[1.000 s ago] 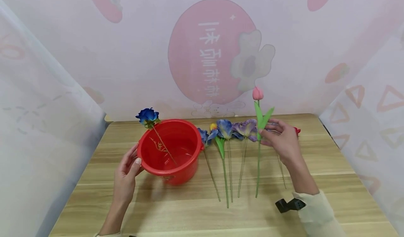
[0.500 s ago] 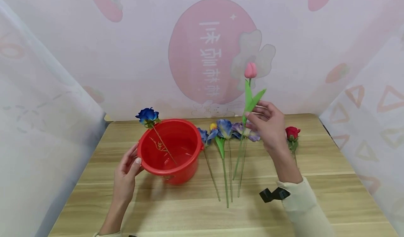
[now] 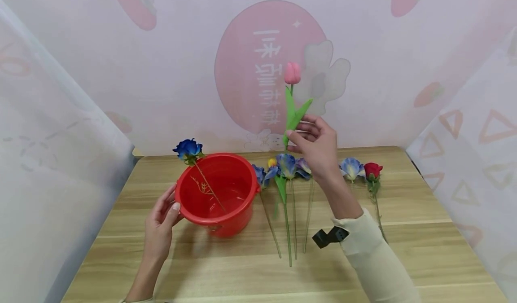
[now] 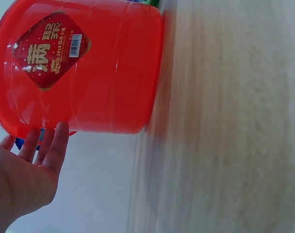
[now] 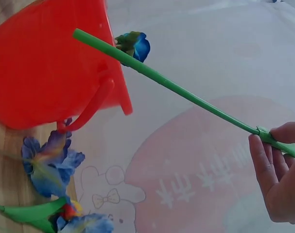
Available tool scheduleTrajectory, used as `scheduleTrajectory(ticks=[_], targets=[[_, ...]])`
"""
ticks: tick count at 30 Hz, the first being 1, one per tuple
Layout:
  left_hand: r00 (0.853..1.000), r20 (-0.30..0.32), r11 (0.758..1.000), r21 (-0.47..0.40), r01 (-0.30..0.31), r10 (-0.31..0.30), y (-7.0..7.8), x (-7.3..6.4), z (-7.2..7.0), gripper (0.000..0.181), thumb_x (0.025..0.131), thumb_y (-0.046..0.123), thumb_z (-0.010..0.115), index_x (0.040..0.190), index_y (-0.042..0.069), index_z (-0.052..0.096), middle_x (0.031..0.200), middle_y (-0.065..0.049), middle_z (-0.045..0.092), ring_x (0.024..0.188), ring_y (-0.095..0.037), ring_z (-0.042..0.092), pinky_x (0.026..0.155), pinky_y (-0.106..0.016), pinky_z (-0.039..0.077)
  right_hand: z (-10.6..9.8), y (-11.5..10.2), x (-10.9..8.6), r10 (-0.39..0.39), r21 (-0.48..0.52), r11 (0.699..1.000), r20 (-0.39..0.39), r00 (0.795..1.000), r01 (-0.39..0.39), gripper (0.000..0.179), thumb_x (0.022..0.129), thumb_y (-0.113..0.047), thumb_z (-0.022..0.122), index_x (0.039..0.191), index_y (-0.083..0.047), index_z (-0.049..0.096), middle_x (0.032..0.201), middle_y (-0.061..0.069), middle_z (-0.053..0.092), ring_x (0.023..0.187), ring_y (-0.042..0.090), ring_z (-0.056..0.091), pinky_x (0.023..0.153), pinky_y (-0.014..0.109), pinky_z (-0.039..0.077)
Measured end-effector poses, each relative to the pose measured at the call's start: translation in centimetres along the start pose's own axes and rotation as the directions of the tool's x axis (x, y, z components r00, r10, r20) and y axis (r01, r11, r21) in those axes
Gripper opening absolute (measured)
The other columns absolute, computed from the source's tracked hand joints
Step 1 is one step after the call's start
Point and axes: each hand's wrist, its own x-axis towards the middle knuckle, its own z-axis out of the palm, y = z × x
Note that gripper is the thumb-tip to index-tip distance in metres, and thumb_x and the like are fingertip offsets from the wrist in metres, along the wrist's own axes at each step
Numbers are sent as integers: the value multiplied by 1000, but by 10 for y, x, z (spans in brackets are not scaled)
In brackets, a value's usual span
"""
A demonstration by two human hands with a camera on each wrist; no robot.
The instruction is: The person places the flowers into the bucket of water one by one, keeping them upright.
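My right hand (image 3: pixel 317 143) pinches a pink artificial tulip (image 3: pixel 292 73) by its green stem below the leaves, raised above the table with the bloom up. In the right wrist view its stem (image 5: pixel 186 93) slants across, the cut end showing in front of the red bucket (image 5: pixel 50 58). My left hand (image 3: pixel 160 224) rests against the left side of the bucket near its rim; the left wrist view shows fairly straight fingers (image 4: pixel 55 150) touching the wall. One blue rose (image 3: pixel 188 149) leans inside the bucket, its head above the rim.
Right of the bucket several flowers lie in a row on the wooden table (image 3: pixel 242 276): blue ones (image 3: pixel 287 165), a yellow bloom (image 3: pixel 272 162), a pale blue one (image 3: pixel 352 168) and a red rose (image 3: pixel 373 170). A printed cloth (image 3: pixel 181 69) stands behind.
My right hand has lifted the tulip off the table and carried it up and leftward toward the bucket. The left hand and bucket have stayed put.
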Motion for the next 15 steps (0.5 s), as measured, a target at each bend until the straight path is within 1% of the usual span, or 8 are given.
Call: scheduleTrajectory(ticks=[6,12,15], targets=[[1000,3,1000,2,4,-4,0,0,0,49,112,15,56,161,14,50,149,5,64,124,-5,70,89,-20,63,15,-3,6,-23,52,998,9,1000,23,41,96,1,77,134,-4,64,110,6,71,94,16,74,75,36,69],[1000,-5,1000,11,22,-22,0,0,0,50,112,16,56,161,15,49,149,6,64,125,-4,69,89,-19,63,29,-3,11,-36,63,997,9,999,36,41,95,1,78,134,-4,64,112,8,71,95,17,74,80,43,69],[1000,-6,1000,10,27,-27,0,-1,0,50,112,16,57,161,15,50,148,6,64,125,-5,69,89,-19,63,37,-2,15,-38,74,997,12,999,37,40,96,1,77,134,-3,64,111,8,70,95,18,74,80,43,69]])
